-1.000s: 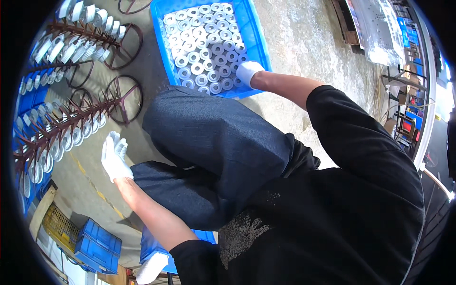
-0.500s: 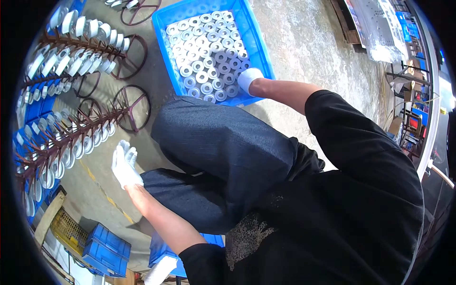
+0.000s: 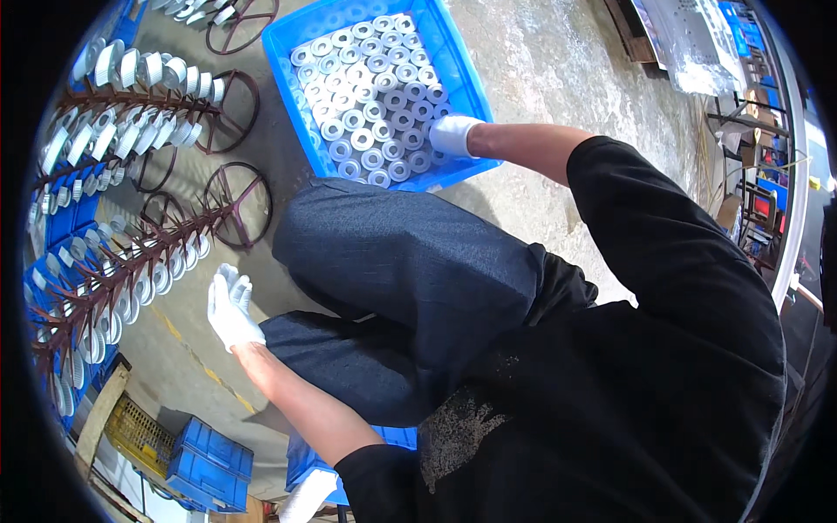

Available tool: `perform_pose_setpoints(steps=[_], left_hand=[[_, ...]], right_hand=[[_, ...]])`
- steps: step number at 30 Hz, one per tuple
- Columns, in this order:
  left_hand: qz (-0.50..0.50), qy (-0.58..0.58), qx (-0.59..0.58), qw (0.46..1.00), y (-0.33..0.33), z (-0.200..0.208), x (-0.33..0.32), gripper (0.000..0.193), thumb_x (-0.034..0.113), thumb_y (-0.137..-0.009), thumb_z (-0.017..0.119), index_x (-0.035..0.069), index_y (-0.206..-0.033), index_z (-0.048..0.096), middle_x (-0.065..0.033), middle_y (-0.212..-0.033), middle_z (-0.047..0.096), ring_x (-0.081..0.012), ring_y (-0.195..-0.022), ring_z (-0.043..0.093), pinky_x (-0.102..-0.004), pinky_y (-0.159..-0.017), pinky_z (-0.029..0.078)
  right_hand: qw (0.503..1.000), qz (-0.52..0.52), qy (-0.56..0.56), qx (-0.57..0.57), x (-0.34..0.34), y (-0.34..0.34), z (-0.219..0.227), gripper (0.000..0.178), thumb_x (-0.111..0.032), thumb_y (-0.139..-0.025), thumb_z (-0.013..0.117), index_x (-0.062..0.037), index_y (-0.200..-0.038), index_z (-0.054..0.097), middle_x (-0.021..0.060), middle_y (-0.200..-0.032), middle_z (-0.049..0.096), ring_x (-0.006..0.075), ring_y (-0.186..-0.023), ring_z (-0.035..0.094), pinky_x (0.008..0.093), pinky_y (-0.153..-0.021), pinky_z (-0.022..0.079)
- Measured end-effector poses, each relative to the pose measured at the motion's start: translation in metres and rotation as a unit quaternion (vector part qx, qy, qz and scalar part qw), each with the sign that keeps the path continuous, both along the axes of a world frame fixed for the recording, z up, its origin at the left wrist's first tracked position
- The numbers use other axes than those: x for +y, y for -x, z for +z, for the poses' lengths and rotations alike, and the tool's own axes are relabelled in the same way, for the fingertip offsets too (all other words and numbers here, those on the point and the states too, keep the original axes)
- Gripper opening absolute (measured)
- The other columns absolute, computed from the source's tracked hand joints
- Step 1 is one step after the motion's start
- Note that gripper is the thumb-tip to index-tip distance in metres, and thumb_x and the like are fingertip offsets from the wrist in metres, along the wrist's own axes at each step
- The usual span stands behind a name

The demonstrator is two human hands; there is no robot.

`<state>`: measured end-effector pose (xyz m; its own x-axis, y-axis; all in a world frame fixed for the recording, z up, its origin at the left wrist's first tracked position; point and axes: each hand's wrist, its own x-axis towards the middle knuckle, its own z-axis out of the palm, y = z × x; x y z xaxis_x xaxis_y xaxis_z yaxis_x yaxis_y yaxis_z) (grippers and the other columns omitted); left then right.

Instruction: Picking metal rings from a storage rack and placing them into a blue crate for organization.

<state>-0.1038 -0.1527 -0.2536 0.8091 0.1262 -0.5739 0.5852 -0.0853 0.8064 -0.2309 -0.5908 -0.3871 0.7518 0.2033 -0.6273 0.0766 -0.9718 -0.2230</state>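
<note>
My right hand point(image 3: 452, 136), in a white glove, reaches into the near right corner of a blue plastic bin point(image 3: 478, 87). Its fingers point down among the metal rings and are hidden, so I cannot tell whether it grips one. Silvery rings point(image 3: 373, 111) with round centre holes lie in rows across the bin. On the left, my left hand point(image 3: 232, 309), also gloved in white, is held up beside my knee. Its fingers are stretched out with nothing in them. The closest thing to it is a dark red spiked rack point(image 3: 166, 242) hung with ring-shaped metal parts point(image 3: 159, 277).
More loaded racks point(image 3: 144, 100) with round wheel-like ends point(image 3: 234, 112) line the left side. Stacked blue crates point(image 3: 209, 462) and a yellow basket point(image 3: 139, 434) stand at the lower left. Plastic-wrapped sheets point(image 3: 697, 52) and shelving occupy the far right.
The whole view has shifted slightly, with the bin appearing further left. My right hand has moved a little away from the bin's near edge. My left hand stays open in nearly the same pose.
</note>
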Motion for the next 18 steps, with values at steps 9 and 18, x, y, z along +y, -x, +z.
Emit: perform_pose_setpoints(steps=[9, 18], left_hand=[[-0.006, 0.005, 0.004, 1.000, -0.001, -0.002, 0.000, 0.034, 0.023, -0.091, 0.053, 0.000, -0.115, 0.057, -0.0132, -0.108, 0.060, -0.0205, -0.085, 0.058, -0.0296, -0.078, 0.047], [-0.007, 0.007, 0.007, 1.000, -0.001, -0.002, 0.000, 0.034, 0.024, -0.091, 0.052, 0.000, -0.115, 0.057, -0.0132, -0.110, 0.060, -0.0201, -0.084, 0.058, -0.0291, -0.076, 0.047]], right_hand=[[0.999, 0.014, -0.032, 0.005, -0.010, -0.014, -0.011, 0.021, -0.012, -0.082, 0.050, -0.0016, -0.090, 0.066, 0.0150, -0.090, 0.066, 0.0327, -0.077, 0.062, 0.0391, -0.071, 0.051], [0.995, -0.083, 0.048, 0.038, 0.002, -0.002, 0.058, 0.020, -0.013, -0.081, 0.053, -0.0037, -0.091, 0.067, 0.0120, -0.090, 0.067, 0.0303, -0.074, 0.064, 0.0394, -0.066, 0.052]])
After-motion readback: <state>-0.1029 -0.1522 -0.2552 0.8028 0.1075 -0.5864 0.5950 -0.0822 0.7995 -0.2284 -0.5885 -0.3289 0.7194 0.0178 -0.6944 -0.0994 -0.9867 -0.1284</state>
